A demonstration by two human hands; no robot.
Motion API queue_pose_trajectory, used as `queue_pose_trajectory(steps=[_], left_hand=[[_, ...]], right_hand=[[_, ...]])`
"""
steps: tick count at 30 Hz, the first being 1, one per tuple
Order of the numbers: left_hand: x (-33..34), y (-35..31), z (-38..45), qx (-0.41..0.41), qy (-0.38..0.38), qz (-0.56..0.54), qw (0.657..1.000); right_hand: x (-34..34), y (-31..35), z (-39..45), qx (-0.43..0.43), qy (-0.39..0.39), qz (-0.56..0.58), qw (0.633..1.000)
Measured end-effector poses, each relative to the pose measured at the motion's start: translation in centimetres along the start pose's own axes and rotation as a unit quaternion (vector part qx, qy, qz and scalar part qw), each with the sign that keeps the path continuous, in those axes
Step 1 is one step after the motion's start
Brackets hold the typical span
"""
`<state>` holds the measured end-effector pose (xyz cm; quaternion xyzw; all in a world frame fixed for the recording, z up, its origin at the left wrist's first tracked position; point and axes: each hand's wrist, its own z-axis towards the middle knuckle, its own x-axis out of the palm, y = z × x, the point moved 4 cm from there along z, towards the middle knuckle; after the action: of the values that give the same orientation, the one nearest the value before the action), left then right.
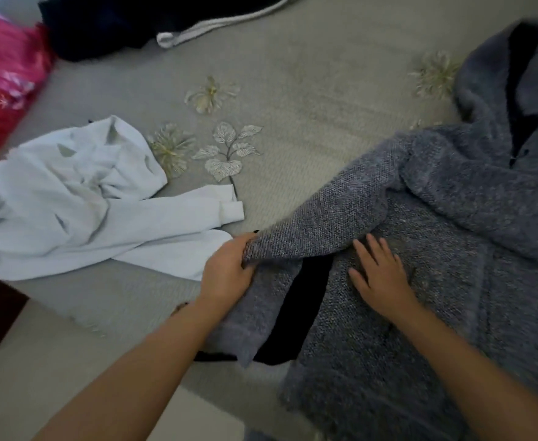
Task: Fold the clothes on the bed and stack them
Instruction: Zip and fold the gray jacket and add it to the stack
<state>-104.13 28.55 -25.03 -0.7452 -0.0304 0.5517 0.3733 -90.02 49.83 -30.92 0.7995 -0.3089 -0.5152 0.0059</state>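
Risk: sleeve fold slips. Fuzzy grey knit hoodie flat on grey embroidered bed. Left hand clamped on sleeve cuff; right hand flat, fingers apart, pinning body. Thick knit may bunch if pin lifts.

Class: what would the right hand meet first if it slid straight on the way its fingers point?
The right hand lies flat on the grey hoodie, fingers pointing up-left; it would probably first meet the hoodie's sleeve folded across just ahead.

A hooded sweater was spread on the bed at the right. A crumpled shirt was laid left of it, with 2 more garments heaped behind at the far left.
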Motion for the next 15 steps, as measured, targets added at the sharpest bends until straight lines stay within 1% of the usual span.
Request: queue_pose_trajectory(steps=[2, 4, 5, 7, 8, 9, 10, 11, 12, 13, 14, 15], left_hand=[[-3.9, -1.0, 3.5, 0.064, -0.059, 0.051, 0.995], [-7.6, -1.9, 6.9, 0.161, -0.110, 0.114, 0.974], [-8.9, -2.2, 7.9, 0.216, -0.128, 0.145, 0.957], [-9.7, -1.3, 8.6, 0.319, -0.147, 0.218, 0.910], [-8.9, 0.0, 8.4, 0.347, -0.107, 0.263, 0.894], [-7.3, 1.9, 7.9, 0.343, -0.032, 0.310, 0.886], [-5.6, 4.4, 7.3, 0.281, 0.087, 0.354, 0.887], [-4.0, 7.5, 6.3, 0.193, 0.204, 0.369, 0.886], [-3.1, 10.0, 5.1, 0.086, 0.281, 0.341, 0.893], [-2.6, 11.8, 4.3, 0.004, 0.291, 0.286, 0.913], [-2.6, 12.9, 4.1, -0.051, 0.241, 0.215, 0.945], [-2.9, 13.6, 4.2, -0.093, 0.153, 0.141, 0.974]], right_hand=[[-1.6, 0.9, 0.3, 0.007, -0.022, 0.006, 1.000], [-3.2, 2.4, 0.9, 0.006, -0.058, -0.009, 0.998], [-3.7, 3.3, 1.2, 0.003, -0.074, -0.021, 0.997], [-4.3, 5.1, 2.1, -0.006, -0.086, -0.029, 0.996], [-4.2, 5.9, 2.7, -0.009, -0.079, -0.027, 0.996], [-3.8, 6.6, 3.3, -0.012, -0.068, -0.031, 0.997], [-3.2, 7.2, 3.8, -0.013, -0.055, -0.042, 0.998], [-2.5, 7.8, 4.2, -0.013, -0.043, -0.059, 0.997], [-1.7, 8.2, 4.6, -0.011, -0.032, -0.075, 0.997], [-1.0, 8.6, 5.0, -0.007, -0.020, -0.085, 0.996], [-0.3, 8.9, 5.2, -0.002, -0.008, -0.089, 0.996], [0.3, 9.2, 5.4, 0.002, 0.003, -0.092, 0.996]])
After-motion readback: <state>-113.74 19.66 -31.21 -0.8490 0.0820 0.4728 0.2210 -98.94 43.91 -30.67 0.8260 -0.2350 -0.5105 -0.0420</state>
